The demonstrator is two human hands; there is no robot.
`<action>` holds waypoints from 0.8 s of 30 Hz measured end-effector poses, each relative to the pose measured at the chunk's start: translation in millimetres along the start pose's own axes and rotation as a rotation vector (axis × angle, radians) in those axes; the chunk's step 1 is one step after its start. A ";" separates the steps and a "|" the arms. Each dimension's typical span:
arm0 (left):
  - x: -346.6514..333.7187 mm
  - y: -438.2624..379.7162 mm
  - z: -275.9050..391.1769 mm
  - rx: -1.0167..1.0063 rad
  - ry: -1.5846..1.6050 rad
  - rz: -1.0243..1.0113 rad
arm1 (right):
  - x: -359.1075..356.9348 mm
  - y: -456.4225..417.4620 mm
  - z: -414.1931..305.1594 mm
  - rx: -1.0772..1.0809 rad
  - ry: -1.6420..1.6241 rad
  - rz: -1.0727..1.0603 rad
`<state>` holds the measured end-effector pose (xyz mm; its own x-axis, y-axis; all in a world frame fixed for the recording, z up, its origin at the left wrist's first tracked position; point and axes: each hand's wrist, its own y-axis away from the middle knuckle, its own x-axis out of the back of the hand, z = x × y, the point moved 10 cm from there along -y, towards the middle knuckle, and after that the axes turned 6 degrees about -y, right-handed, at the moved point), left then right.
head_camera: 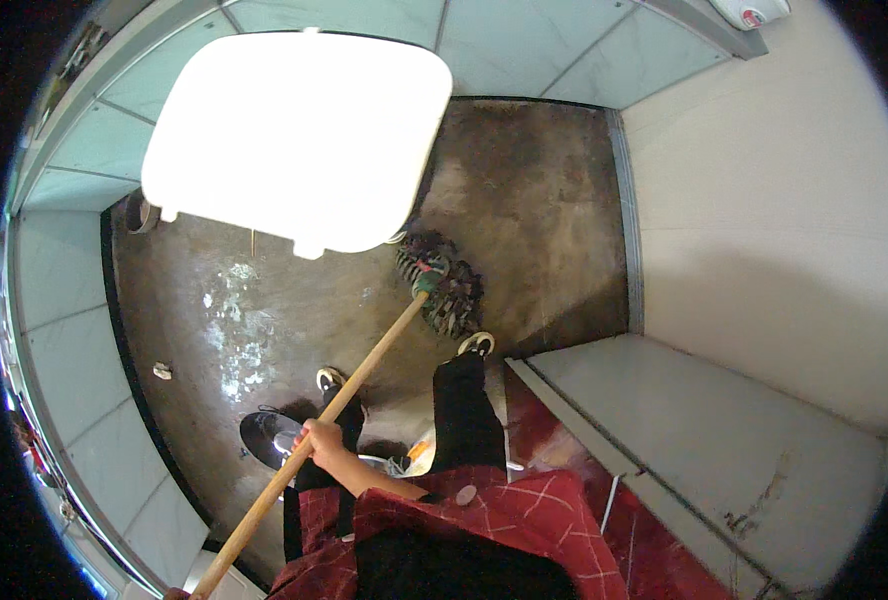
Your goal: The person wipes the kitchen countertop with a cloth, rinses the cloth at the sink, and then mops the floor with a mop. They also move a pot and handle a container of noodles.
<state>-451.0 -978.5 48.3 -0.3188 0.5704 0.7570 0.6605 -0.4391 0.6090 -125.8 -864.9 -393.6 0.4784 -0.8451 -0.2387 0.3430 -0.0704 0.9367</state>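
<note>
My right hand [324, 442] is closed around the wooden handle [380, 349] of a mop, with its forearm crossing in front of my red plaid clothing. The handle slants from the bottom left corner up to a green mop socket [427, 280]. Dark, shaggy mop strands [455, 300] are spread on the brown floor [526, 195], just ahead of my right shoe [477, 343]. My left hand is out of view; a small brownish patch beside the handle at the bottom edge is too little to identify.
An overexposed white panel with rounded corners [301, 139] hides floor beyond the mop. Pale tiled panels [68, 322] border the left and far sides. A grey cabinet-like surface [699, 420] stands at right. A dark container [141, 214] and small pale scrap [162, 370] are at left.
</note>
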 end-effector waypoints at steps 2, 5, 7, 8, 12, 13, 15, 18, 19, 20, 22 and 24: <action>-34.1 10.3 37.8 -0.008 0.012 -0.040 | 14.6 2.0 -52.3 0.030 -0.034 0.006; -50.9 31.6 174.0 -0.076 0.096 -0.157 | 29.6 -5.8 -150.9 0.104 -0.047 -0.019; -67.1 26.6 221.3 -0.170 0.004 -0.031 | 30.1 1.7 -226.7 0.164 -0.081 -0.039; -80.0 23.4 245.0 -0.218 -0.049 0.038 | 34.1 -10.0 -257.0 0.161 -0.072 -0.061; -120.1 17.2 352.4 -0.441 -0.161 0.340 | 24.0 10.3 -412.7 0.362 -0.093 -0.077; -121.8 25.4 392.3 -0.513 -0.102 0.444 | 27.2 12.5 -452.2 0.420 -0.086 0.024; -123.2 24.0 462.5 -0.428 -0.023 0.274 | 23.8 5.4 -528.2 0.515 -0.100 -0.057; -107.0 71.8 583.6 -0.564 0.028 0.355 | 2.5 27.8 -616.6 0.490 -0.176 -0.219; -104.2 89.4 616.3 -0.666 0.027 0.394 | 6.4 41.3 -647.2 0.507 -0.180 -0.184; -99.5 103.6 643.6 -0.768 0.012 0.429 | 7.4 49.9 -676.5 0.548 -0.241 -0.250; -81.1 140.8 693.5 -1.010 -0.091 0.538 | 6.1 71.0 -715.7 0.628 -0.260 -0.323; -51.8 190.4 729.3 -1.235 -0.339 0.738 | 4.0 96.7 -738.3 0.668 -0.340 -0.410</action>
<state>187.1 -585.4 -47.7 0.1098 0.0150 0.9938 -0.4405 -0.8956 0.0622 506.1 -483.8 -493.1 0.1157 -0.7898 -0.6023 -0.1638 -0.6132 0.7727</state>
